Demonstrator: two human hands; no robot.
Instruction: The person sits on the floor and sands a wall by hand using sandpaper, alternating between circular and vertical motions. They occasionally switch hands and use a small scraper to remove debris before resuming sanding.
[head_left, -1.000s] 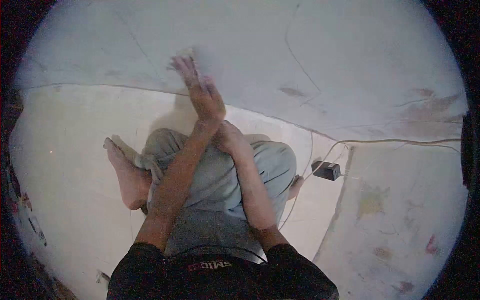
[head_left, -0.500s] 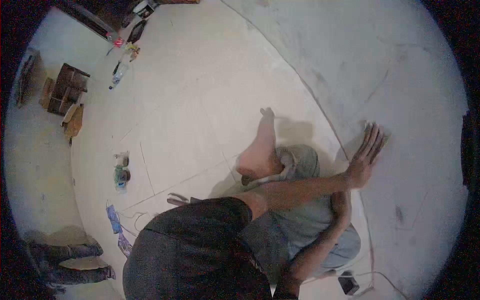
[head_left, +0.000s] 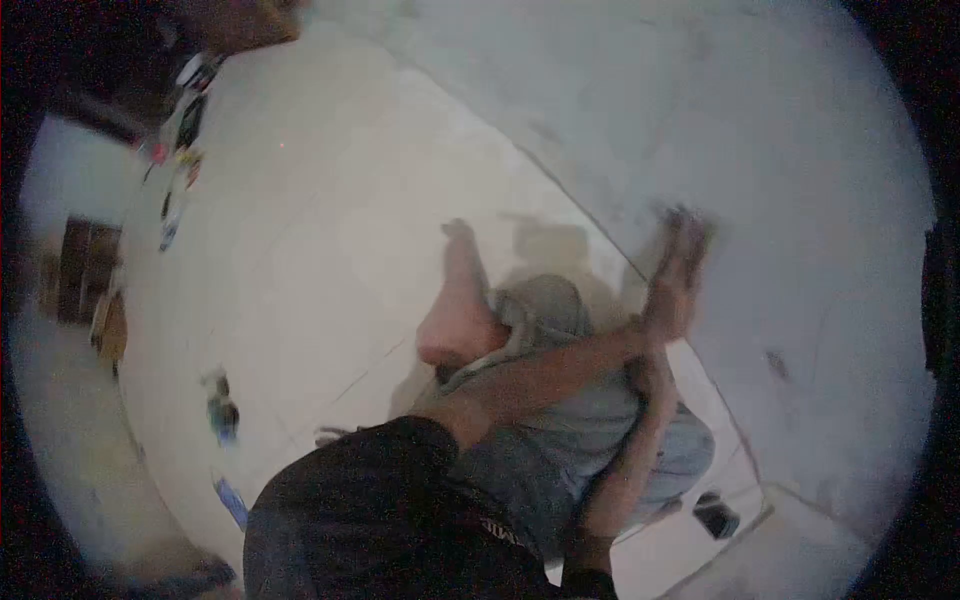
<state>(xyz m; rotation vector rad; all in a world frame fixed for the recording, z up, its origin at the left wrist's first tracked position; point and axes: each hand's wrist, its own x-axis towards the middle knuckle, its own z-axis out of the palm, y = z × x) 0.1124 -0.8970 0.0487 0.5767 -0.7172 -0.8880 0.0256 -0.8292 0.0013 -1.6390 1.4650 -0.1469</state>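
My left hand (head_left: 677, 278) is raised at the end of the forearm reaching across my lap. Its fingers are stretched out and blurred, seen against the grey wall (head_left: 800, 270). My right hand (head_left: 652, 375) is close under the left wrist, and its fingers are hidden there. Both arms lie over a bent leg in grey trousers (head_left: 540, 430). A bare foot (head_left: 460, 310) rests on the pale floor (head_left: 310, 250).
A dark boxlike thing (head_left: 715, 515) lies by the wall at lower right. A two-handled tool (head_left: 335, 435) sticks out beside my black sleeve. Farther left are a blurred bottle-like thing (head_left: 222, 408), a blue item (head_left: 230, 500) and brown wooden furniture (head_left: 85, 265).
The view has swung, so the foot and both arms sit farther left. My left hand still has its fingers stretched, now more blurred. My right hand stays near the left wrist.
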